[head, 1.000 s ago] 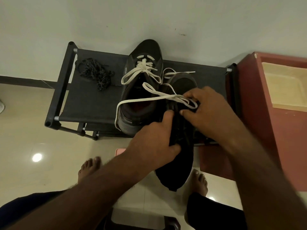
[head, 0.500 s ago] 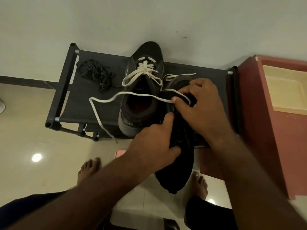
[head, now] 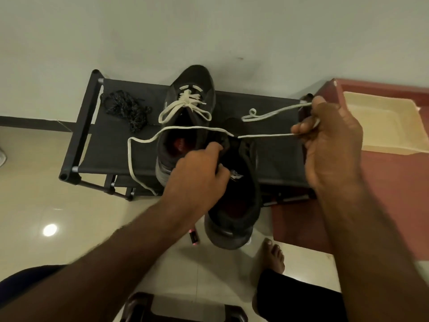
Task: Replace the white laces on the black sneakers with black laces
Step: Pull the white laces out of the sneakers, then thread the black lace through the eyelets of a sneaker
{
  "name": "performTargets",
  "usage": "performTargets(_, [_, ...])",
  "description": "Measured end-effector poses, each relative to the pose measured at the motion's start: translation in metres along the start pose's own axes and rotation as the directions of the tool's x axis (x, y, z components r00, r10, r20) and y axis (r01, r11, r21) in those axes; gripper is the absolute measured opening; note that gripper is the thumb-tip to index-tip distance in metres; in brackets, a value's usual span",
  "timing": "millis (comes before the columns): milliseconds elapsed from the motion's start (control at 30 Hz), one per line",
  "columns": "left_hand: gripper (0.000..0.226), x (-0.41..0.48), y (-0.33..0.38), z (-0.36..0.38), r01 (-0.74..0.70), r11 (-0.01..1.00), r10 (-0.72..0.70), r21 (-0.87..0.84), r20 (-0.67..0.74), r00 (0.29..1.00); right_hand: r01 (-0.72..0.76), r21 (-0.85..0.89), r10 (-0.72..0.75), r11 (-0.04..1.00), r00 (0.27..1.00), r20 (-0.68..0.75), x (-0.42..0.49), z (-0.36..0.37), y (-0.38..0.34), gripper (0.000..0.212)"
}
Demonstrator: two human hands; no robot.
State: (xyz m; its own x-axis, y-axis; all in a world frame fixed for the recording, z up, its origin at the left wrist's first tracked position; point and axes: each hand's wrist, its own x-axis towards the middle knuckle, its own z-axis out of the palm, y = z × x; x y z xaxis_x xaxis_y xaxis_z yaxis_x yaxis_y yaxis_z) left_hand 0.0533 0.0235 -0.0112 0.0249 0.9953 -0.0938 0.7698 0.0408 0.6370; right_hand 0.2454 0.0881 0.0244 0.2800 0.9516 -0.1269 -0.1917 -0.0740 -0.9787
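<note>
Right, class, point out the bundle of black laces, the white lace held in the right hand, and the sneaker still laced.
black laces (head: 126, 110), head view, middle of the tangled bundle.
white lace (head: 264, 135), head view, its taut straight stretch.
laced sneaker (head: 193, 76), head view, bare toe cap.

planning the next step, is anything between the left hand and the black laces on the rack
Yes: the heel end of the laced sneaker and the loose white lace draped across it lie between the left hand and the black laces.

L hand (head: 199, 175) fwd at centre, fingers curled, gripping shoe (head: 234, 205). R hand (head: 332, 140) out to right, fingers pinching lace (head: 264, 135). Forearms bare.
</note>
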Motion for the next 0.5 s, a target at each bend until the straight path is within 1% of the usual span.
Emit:
performTargets(100, [0.023, 0.004, 0.009, -0.001, -0.003, 0.994, 0.013, 0.110, -0.090, 0.996, 0.063, -0.113, -0.053, 0.992, 0.995, 0.085, -0.016, -0.008, -0.007, 0.014])
performTargets(167, [0.024, 0.007, 0.016, -0.004, 0.006, 0.985, 0.020, 0.172, -0.149, 0.989, 0.123, -0.135, -0.103, 0.983, 0.984, 0.145, -0.031, -0.011, -0.012, 0.013])
performTargets(200, [0.024, 0.008, 0.019, -0.006, 0.014, 0.980, 0.021, 0.198, -0.172, 0.985, 0.138, -0.135, -0.118, 0.981, 0.982, 0.146, -0.037, -0.012, -0.014, 0.012])
performTargets(267, [0.026, 0.012, 0.023, -0.010, 0.038, 0.965, 0.009, 0.260, -0.178, 0.984, 0.158, -0.177, -0.138, 0.972, 0.983, 0.120, -0.048, -0.017, -0.014, 0.015])
performTargets(333, [0.027, 0.015, 0.026, -0.014, 0.061, 0.941, -0.013, 0.332, -0.145, 0.989, 0.173, -0.319, -0.146, 0.932, 0.983, 0.108, -0.057, -0.024, -0.013, 0.020])
performTargets(400, [0.033, 0.015, 0.030, -0.021, 0.052, 0.944, -0.010, 0.326, -0.130, 0.991, 0.169, -0.459, -0.134, 0.872, 0.985, 0.108, -0.066, -0.030, -0.012, 0.023])
performTargets(433, [0.039, 0.012, 0.034, -0.023, 0.006, 0.959, 0.028, 0.285, -0.114, 0.993, 0.163, -0.481, -0.117, 0.861, 0.985, 0.123, -0.071, -0.031, -0.011, 0.022])
performTargets(500, [0.055, 0.001, 0.048, -0.027, -0.196, 0.967, 0.201, 0.166, -0.016, 0.979, 0.151, -0.447, -0.081, 0.882, 0.982, 0.173, -0.082, -0.033, -0.008, 0.018])
